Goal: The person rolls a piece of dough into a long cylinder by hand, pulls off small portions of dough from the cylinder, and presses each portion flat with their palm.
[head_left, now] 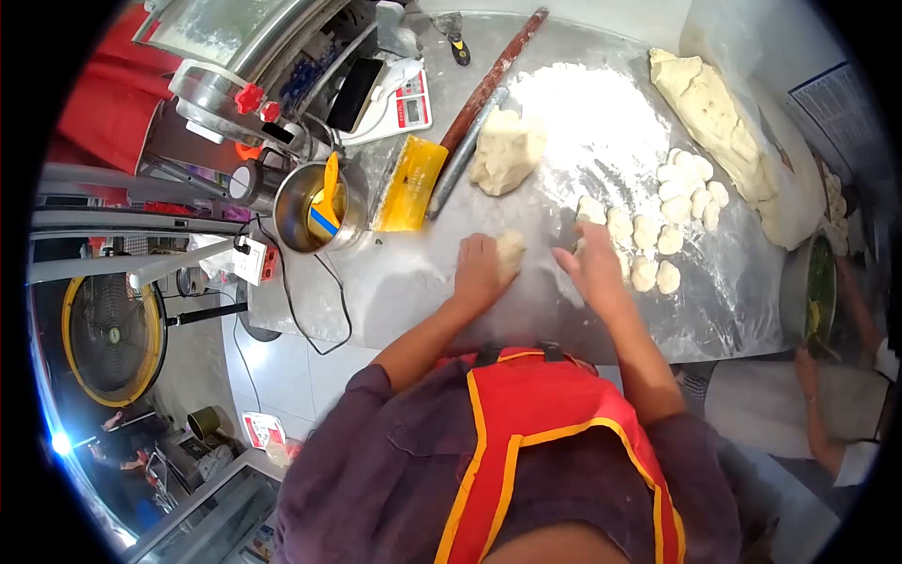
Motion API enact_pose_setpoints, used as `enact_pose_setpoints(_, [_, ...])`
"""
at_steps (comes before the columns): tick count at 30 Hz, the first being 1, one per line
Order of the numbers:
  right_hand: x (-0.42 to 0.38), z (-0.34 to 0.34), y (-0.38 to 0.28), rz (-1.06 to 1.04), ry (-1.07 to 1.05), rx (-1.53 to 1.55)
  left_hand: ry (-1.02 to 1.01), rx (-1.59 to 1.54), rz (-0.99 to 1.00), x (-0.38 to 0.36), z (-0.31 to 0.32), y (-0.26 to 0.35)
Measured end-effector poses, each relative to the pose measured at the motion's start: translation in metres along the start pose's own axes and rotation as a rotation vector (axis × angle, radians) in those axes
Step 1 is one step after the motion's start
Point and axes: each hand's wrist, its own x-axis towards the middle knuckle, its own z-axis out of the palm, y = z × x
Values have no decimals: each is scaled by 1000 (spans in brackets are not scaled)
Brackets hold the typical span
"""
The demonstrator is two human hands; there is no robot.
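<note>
My left hand (481,275) is closed round a piece of dough (510,251) on the steel worktop, with the dough showing past the thumb side. My right hand (598,271) is at the left edge of a group of small dough pieces (645,232), its thumb spread away from the fingers. A bit of pale dough shows between that thumb and the fingers. Beyond my left hand sits a larger lump of dough (507,150). White flour (601,113) is spread over the worktop (423,291) behind the small pieces.
Left of the lump lie a metal rod (467,150), a reddish rolling pin (489,85) and a yellow scraper (411,185). A pot (299,226) and a scale (413,111) stand further left. A long dough mass (719,122) lies right; another person's hand (806,371) is near a bowl (799,296).
</note>
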Motion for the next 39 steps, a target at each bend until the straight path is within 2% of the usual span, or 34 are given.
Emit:
enact_pose_setpoints(1, [4, 5, -4, 48, -92, 181, -8, -30, 65, 4, 1, -1])
enact_pose_setpoints(4, [15, 14, -4, 149, -365, 541, -290, -321, 88, 15, -22, 12])
enact_pose_setpoints(6, [17, 18, -9, 285, -527, 761, -275, -323, 123, 19, -18, 14])
enact_pose_setpoints(10, [15, 26, -8, 271, -448, 785, -278, -292, 88, 19, -21, 24])
enact_pose_setpoints(13, [9, 28, -10, 301, -407, 735, -260, -158, 34, 19, -17, 33])
enact_pose_setpoints(18, [4, 36, -6, 353, -335, 767, -151, -60, 99, 21, -5, 33])
enact_pose_setpoints(21, [4, 41, -6, 223, -237, 460, -104, -6, 110, 21, -4, 37])
enact_pose_setpoints(27, [4, 35, -13, 251, -183, 400, -61, 52, 126, 26, -1, 43])
enact_pose_setpoints(30, [3, 44, -3, 313, -187, 501, -83, 97, 144, 30, 3, 41])
enact_pose_setpoints(33, [4, 45, -2, 541, -251, 795, -151, 160, 137, 34, 5, 40])
enact_pose_setpoints(36, [3, 42, -6, 585, -186, 955, -239, 217, 118, 38, -1, 42])
enact_pose_setpoints(39, [1, 18, -17, 598, -274, 1015, -263, 280, 84, 45, -3, 43])
